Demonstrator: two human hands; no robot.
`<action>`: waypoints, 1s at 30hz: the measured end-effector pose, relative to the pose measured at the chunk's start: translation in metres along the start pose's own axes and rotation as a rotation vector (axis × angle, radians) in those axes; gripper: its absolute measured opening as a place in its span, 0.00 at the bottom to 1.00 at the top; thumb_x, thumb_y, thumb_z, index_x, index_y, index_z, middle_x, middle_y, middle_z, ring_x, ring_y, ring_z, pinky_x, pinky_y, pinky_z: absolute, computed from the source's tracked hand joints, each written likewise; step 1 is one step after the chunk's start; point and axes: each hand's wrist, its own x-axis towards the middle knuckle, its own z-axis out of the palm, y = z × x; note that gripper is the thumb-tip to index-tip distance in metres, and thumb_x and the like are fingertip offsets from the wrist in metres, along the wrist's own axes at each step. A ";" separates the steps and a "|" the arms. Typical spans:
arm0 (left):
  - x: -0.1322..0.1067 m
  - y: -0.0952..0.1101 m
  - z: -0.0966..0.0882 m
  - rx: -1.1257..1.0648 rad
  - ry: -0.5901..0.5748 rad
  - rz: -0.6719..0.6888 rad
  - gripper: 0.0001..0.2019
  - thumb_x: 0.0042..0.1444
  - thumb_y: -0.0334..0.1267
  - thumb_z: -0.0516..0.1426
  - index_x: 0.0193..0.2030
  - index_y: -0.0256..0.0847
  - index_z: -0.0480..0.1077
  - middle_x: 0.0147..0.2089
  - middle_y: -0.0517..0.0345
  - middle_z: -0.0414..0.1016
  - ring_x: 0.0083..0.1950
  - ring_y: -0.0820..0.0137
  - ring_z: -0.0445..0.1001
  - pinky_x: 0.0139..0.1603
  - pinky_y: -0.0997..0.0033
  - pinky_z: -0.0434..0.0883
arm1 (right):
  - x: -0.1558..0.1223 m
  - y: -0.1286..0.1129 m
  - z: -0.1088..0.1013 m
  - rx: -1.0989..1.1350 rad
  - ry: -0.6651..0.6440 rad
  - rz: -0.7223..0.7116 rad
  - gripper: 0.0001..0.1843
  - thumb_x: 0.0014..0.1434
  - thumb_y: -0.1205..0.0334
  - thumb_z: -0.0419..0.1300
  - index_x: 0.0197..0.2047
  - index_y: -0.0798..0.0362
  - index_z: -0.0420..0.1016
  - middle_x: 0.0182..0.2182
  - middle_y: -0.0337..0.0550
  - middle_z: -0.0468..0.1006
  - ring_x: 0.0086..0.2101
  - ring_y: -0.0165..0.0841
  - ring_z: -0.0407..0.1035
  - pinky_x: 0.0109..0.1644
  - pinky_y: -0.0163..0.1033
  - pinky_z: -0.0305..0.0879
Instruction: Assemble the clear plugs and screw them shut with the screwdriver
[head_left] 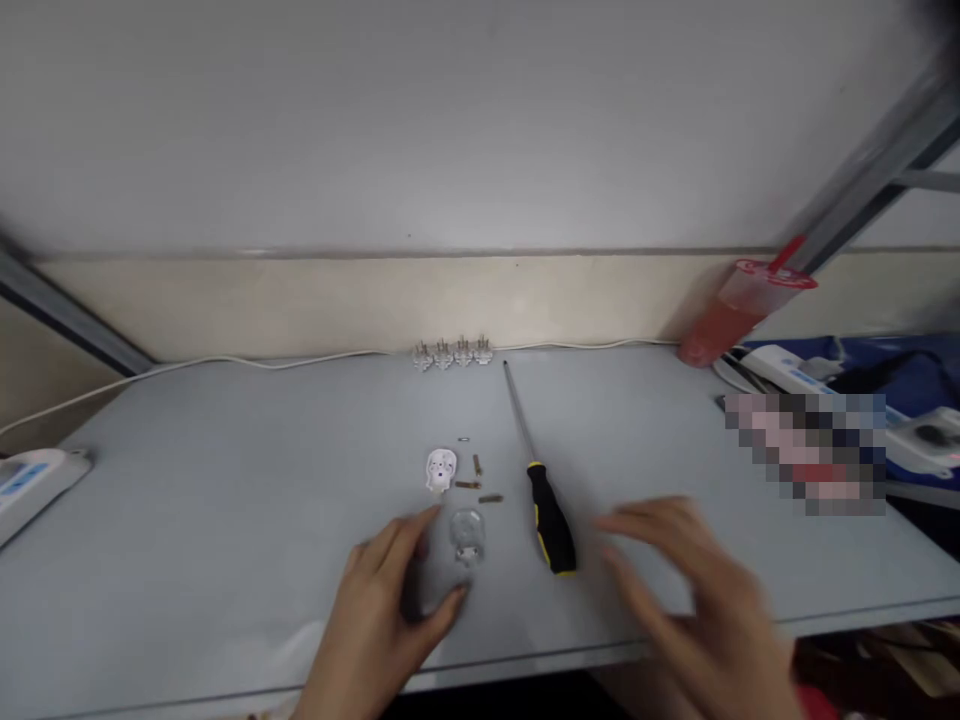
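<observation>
In the head view, the left hand (382,600) is seen open on the smooth grey tabletop (225,500), thumb and forefinger spread just beside a rounded clear plastic cover (466,535), with a white plug base (440,470) and small brass pins (480,482) lying just beyond. A screwdriver (550,520) with a thin steel shaft and a black-and-yellow handle is laid near the blurred right hand (690,590), which is held open with fingers spread. Bare surface is seen on either side, and the front edge runs under both wrists.

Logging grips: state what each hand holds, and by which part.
Nothing held. Left hand open beside the clear plug cover; right hand open near the screwdriver.
</observation>
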 end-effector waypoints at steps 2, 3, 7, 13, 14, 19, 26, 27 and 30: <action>0.004 0.001 0.005 0.009 0.001 -0.004 0.27 0.49 0.38 0.63 0.57 0.43 0.66 0.43 0.52 0.77 0.39 0.59 0.77 0.40 0.57 0.73 | 0.018 -0.013 0.035 -0.005 -0.123 0.009 0.09 0.60 0.68 0.58 0.44 0.50 0.73 0.41 0.43 0.74 0.44 0.34 0.65 0.46 0.40 0.68; 0.006 0.001 0.008 0.015 0.005 0.000 0.26 0.49 0.37 0.63 0.57 0.43 0.67 0.43 0.51 0.78 0.40 0.58 0.77 0.41 0.56 0.73 | 0.025 -0.019 0.051 -0.029 -0.132 0.008 0.09 0.60 0.70 0.57 0.42 0.50 0.74 0.39 0.42 0.74 0.43 0.35 0.64 0.46 0.42 0.67; 0.009 0.000 0.013 0.025 0.042 0.035 0.23 0.49 0.36 0.62 0.54 0.43 0.69 0.44 0.51 0.78 0.43 0.57 0.77 0.41 0.57 0.71 | 0.039 -0.031 0.090 -0.265 -0.229 0.027 0.11 0.57 0.72 0.60 0.42 0.49 0.76 0.38 0.42 0.75 0.43 0.40 0.62 0.46 0.48 0.62; 0.009 -0.002 0.014 -0.030 0.045 0.037 0.22 0.47 0.33 0.63 0.51 0.46 0.71 0.42 0.54 0.78 0.39 0.59 0.77 0.38 0.59 0.71 | 0.045 -0.022 0.100 -0.384 -0.286 0.074 0.04 0.58 0.68 0.60 0.34 0.52 0.75 0.36 0.43 0.75 0.41 0.40 0.63 0.43 0.46 0.58; 0.009 -0.001 0.014 -0.061 0.054 0.035 0.22 0.47 0.33 0.63 0.51 0.46 0.71 0.43 0.54 0.78 0.40 0.58 0.76 0.39 0.58 0.71 | 0.046 -0.021 0.100 -0.367 -0.268 0.073 0.03 0.58 0.69 0.60 0.33 0.53 0.75 0.35 0.44 0.75 0.41 0.40 0.63 0.43 0.46 0.58; 0.011 0.007 0.009 -0.331 0.093 -0.028 0.21 0.48 0.30 0.61 0.50 0.47 0.68 0.45 0.54 0.75 0.40 0.64 0.75 0.39 0.63 0.74 | 0.043 -0.023 0.084 0.080 -0.115 0.141 0.05 0.56 0.74 0.58 0.33 0.54 0.71 0.32 0.39 0.73 0.37 0.30 0.66 0.40 0.37 0.62; 0.009 0.013 0.006 -0.625 0.087 -0.234 0.20 0.50 0.31 0.61 0.52 0.47 0.67 0.28 0.66 0.75 0.27 0.72 0.75 0.31 0.74 0.75 | 0.034 -0.037 0.073 0.353 -0.166 0.113 0.10 0.58 0.74 0.55 0.38 0.50 0.71 0.32 0.35 0.74 0.36 0.26 0.67 0.40 0.33 0.64; 0.008 0.014 0.006 -0.653 0.089 -0.250 0.20 0.51 0.31 0.61 0.52 0.47 0.67 0.29 0.66 0.76 0.26 0.73 0.75 0.30 0.75 0.75 | 0.033 -0.038 0.074 0.361 -0.161 0.116 0.10 0.58 0.74 0.55 0.38 0.51 0.71 0.32 0.35 0.74 0.35 0.26 0.67 0.39 0.32 0.65; 0.007 0.020 0.006 -0.716 0.094 -0.265 0.20 0.50 0.32 0.62 0.51 0.47 0.68 0.30 0.66 0.78 0.26 0.74 0.75 0.30 0.77 0.76 | 0.033 -0.041 0.076 0.358 -0.143 0.125 0.09 0.55 0.76 0.56 0.34 0.53 0.69 0.30 0.34 0.73 0.33 0.25 0.67 0.36 0.31 0.65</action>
